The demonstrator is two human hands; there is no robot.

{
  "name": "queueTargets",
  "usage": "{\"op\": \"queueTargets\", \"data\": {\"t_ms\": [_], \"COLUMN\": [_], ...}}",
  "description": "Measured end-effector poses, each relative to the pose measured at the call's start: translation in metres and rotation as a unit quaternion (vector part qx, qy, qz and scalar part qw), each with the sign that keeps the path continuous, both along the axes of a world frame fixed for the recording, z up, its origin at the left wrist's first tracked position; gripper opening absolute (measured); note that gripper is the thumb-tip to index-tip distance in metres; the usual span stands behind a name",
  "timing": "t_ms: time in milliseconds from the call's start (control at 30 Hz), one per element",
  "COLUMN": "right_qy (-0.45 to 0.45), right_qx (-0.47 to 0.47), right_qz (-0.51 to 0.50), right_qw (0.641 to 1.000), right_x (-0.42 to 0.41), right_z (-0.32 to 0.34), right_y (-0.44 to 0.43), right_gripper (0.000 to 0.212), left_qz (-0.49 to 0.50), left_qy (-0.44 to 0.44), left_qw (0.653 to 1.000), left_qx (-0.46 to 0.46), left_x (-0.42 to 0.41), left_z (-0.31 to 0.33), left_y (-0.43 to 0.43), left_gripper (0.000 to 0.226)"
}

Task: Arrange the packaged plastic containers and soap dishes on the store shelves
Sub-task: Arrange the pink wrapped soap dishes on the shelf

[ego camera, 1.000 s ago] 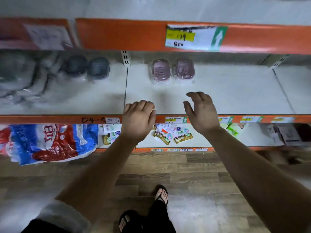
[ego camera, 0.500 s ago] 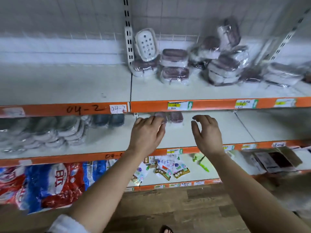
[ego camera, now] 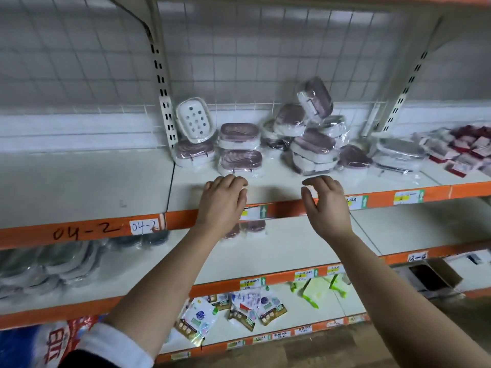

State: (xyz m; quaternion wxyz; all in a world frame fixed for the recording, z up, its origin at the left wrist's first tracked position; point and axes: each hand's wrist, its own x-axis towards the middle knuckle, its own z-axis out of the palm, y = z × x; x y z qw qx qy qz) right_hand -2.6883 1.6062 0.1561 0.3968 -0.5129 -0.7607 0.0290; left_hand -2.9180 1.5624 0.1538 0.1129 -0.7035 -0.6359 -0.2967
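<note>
Packaged mauve-and-white soap dishes sit at the back of the upper shelf (ego camera: 87, 181): a neat stack of two (ego camera: 240, 148), one (ego camera: 193, 152) with a white holed dish (ego camera: 195, 120) leaning on it, and a loose heap (ego camera: 310, 128) to the right. My left hand (ego camera: 224, 201) hovers over the shelf's front edge, fingers loosely curled, holding nothing. My right hand (ego camera: 325, 205) hovers beside it, empty, fingers relaxed. Two more mauve dishes (ego camera: 251, 227) lie on the shelf below, partly hidden by my left wrist.
A wrapped grey container (ego camera: 398, 155) and red packages (ego camera: 467, 147) lie to the right on the upper shelf. Grey packaged containers (ego camera: 53, 266) fill the left of the middle shelf. Small sachets (ego camera: 239, 312) and a cardboard box (ego camera: 435, 274) sit lower down.
The view has tilted up from the lower shelves to the upper shelf. Both hands have risen from the middle shelf's edge to the upper shelf's front edge, still empty.
</note>
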Motion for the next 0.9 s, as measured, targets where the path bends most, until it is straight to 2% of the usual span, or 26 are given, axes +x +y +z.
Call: {"op": "queueTargets", "data": {"t_ms": [167, 433, 533, 700, 767, 900], "right_qy": [-0.01, -0.043, -0.069, -0.099, -0.099, -0.072], "right_qx": [-0.003, 0.016, 0.004, -0.089, -0.109, -0.08], "right_qz": [0.013, 0.001, -0.005, -0.047, -0.047, -0.02], "right_qw": [1.0, 0.999, 0.998, 0.99, 0.988, 0.994], "right_x": [0.022, 0.046, 0.043, 0.037, 0.039, 0.047], "right_z": [0.007, 0.016, 0.017, 0.008, 0.008, 0.015], "right_y": [0.054, 0.131, 0.153, 0.177, 0.182, 0.184], "right_gripper": [0.018, 0.028, 0.04, 0.056, 0.055, 0.043], "left_qz": [0.04, 0.118, 0.122, 0.116, 0.121, 0.1], "left_qy": [0.018, 0.011, 0.007, 0.022, 0.022, -0.032], "left_qw": [0.996, 0.983, 0.987, 0.993, 0.992, 0.994], "left_qx": [-0.08, -0.141, -0.109, -0.017, -0.009, -0.004], "left_x": [0.002, 0.001, 0.001, 0.009, 0.01, 0.011], "left_z": [-0.008, -0.017, -0.02, -0.017, -0.014, -0.013], "left_y": [0.064, 0.12, 0.124, 0.113, 0.111, 0.112], "left_gripper": [0.042, 0.051, 0.043, 0.029, 0.039, 0.045]}}
